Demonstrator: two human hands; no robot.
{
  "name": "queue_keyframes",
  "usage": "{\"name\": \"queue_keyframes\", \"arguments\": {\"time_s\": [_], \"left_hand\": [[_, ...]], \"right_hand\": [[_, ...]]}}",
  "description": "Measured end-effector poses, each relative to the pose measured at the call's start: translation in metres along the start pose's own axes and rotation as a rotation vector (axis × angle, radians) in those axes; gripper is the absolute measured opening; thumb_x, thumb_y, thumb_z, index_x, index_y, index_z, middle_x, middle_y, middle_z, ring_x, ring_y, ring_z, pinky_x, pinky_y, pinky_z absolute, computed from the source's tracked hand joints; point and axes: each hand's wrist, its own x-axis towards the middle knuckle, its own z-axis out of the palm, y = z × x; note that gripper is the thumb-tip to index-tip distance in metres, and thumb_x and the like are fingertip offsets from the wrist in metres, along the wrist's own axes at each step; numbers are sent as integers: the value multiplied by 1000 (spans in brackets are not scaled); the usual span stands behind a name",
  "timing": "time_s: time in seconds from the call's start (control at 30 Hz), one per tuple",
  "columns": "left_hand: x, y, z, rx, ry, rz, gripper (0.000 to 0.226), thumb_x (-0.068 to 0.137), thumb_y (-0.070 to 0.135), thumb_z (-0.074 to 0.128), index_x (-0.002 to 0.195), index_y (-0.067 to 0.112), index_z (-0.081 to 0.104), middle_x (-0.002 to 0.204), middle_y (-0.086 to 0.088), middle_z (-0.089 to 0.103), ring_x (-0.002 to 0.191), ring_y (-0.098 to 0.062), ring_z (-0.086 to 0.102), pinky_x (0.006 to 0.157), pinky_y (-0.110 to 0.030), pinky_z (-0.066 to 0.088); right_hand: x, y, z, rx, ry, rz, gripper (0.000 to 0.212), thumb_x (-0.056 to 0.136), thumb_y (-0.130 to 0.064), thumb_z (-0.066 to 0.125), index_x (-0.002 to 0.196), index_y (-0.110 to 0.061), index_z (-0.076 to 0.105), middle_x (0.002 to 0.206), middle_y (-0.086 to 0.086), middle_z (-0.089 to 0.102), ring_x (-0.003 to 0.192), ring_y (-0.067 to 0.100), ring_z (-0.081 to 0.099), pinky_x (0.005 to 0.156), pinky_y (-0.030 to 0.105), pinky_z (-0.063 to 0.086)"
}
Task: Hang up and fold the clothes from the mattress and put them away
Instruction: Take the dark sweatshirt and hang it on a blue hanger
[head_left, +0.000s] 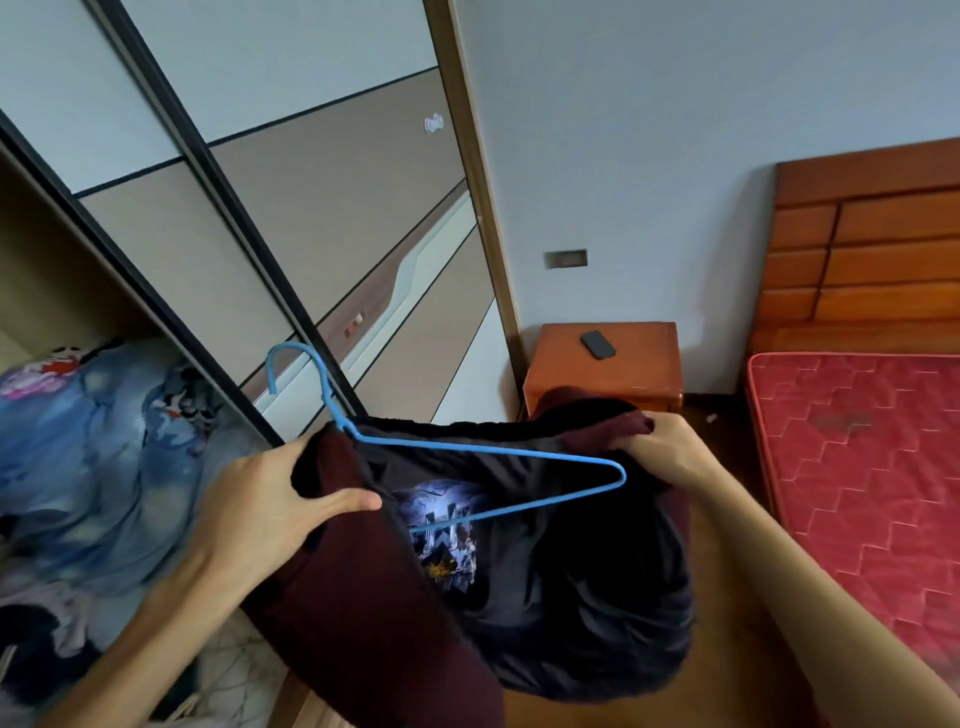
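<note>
While both hands hold the shirt (571, 571) in mid-air, the blue hanger (467, 448) is only half in. Its end by our left hand (270, 499) sits under the fabric; its other tip lies bare on top of the black cloth.

Left hand grips the bunched shoulder fabric just below the hanger's neck, thumb across the front. Right hand (665, 447) pinches a fold of collar or shoulder just beyond the bare tip, apart from the wire.

Hanger's long axis runs hand to hand, roughly level. The hook (283, 353) sticks up off the left-hand end.

Our guess at the next move: right hand draws its fold along that axis and over the bare tip. Right hand is nearer the tip; left just anchors.

A maroon piece (353, 597) hangs under the hanger's left-hand end. Sleeve or second garment, we can't tell.

Beyond the hook is the open wardrobe bay (52, 270) with a heap of blue-patterned clothes (104, 441); no rail in view. Behind the hanger are the sliding doors (291, 208). Past the bare tip are a nightstand (623, 374) with a phone (597, 344), then the red mattress (857, 467).
</note>
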Motion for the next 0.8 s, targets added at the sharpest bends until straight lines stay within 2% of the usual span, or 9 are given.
{"name": "queue_keyframes", "arguments": {"time_s": [0.07, 0.13, 0.23, 0.33, 0.43, 0.5, 0.57, 0.7, 0.8], "left_hand": [[4, -3, -1, 55, 6, 9, 91, 49, 85, 65, 125, 35, 67, 71, 3, 73, 72, -22, 68, 45, -28, 36], [7, -6, 0, 95, 10, 22, 90, 48, 90, 58, 119, 35, 69, 57, 6, 64, 61, -19, 64, 42, -27, 32], [8, -5, 0, 79, 2, 7, 83, 51, 85, 63, 113, 32, 72, 62, 8, 66, 68, -19, 67, 41, -22, 28], [7, -2, -1, 49, -14, -9, 70, 54, 84, 66, 102, 33, 73, 59, 14, 57, 66, -15, 61, 43, -18, 29], [7, -3, 2, -37, 12, -26, 67, 51, 91, 59, 85, 35, 70, 66, 12, 67, 73, -15, 66, 53, -29, 49], [7, -2, -1, -133, 23, -57, 65, 50, 92, 60, 77, 34, 69, 66, 12, 68, 73, -12, 66, 61, -34, 55], [7, -2, -7, -190, 28, -68, 64, 49, 91, 62, 74, 33, 69, 65, 12, 69, 71, -9, 66, 64, -35, 57], [3, 1, -23, -290, -4, -65, 60, 48, 85, 70, 70, 30, 71, 62, 14, 70, 65, 0, 64, 59, -27, 52], [2, 0, -28, -376, -52, -57, 70, 47, 85, 73, 69, 19, 70, 63, 10, 71, 61, -4, 66, 58, -29, 52]], "right_hand": [[-12, -34, -11, 33, -98, -35, 4, 76, -12, 74, 79, -11, 76, 78, 3, 76, 74, 17, 70, 72, 27, 56], [-29, -63, -17, 85, -195, -50, 12, 75, -12, 74, 83, -5, 74, 80, 9, 76, 72, 19, 71, 74, 34, 57], [-52, -96, -17, 66, -205, -149, 12, 75, -16, 76, 81, -7, 73, 75, 5, 73, 69, 16, 70, 70, 34, 56], [-74, -121, -5, 0, -91, -243, 15, 73, -24, 78, 77, -11, 71, 70, 4, 71, 66, 12, 67, 65, 30, 52], [-95, -134, 17, -92, 62, -330, 22, 67, -32, 79, 82, -20, 70, 72, -3, 71, 68, 8, 67, 63, 27, 52], [-107, -137, 30, -78, 153, -379, 32, 65, -36, 79, 94, -26, 71, 79, -10, 72, 75, 4, 67, 68, 27, 54], [-115, -142, 38, -46, 256, -404, 39, 65, -33, 79, 103, -29, 70, 83, -14, 72, 79, 2, 67, 74, 28, 55], [-112, -158, 47, -48, 415, -391, 38, 66, -32, 78, 102, -30, 68, 81, -15, 69, 81, 11, 66, 78, 32, 53], [-98, -165, 52, -26, 439, -330, 41, 67, -35, 77, 106, -29, 67, 88, -9, 71, 87, 16, 67, 84, 37, 54]]}}
